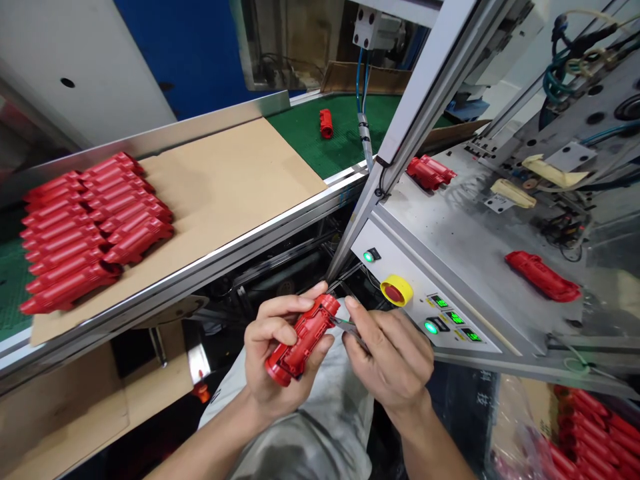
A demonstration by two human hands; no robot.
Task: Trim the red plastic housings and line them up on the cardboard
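My left hand (280, 347) is wrapped around a red plastic housing (309, 333), a tube-like part with a ribbed, recessed side turned up toward me. My right hand (387, 347) pinches a slim metal blade (345, 325), its tip against the housing's right edge near the upper end. The fingers cover most of the blade's grip, so its exact kind is unclear. Both hands are in front of my lap, below the conveyor edge.
Rows of red housings (95, 233) lie on cardboard (225, 180) over a green conveyor (300, 137). A machine frame post (400, 127) rises beside it. An emergency stop button (397, 291) is on the right panel. More red housings (595, 427) fill a box at lower right.
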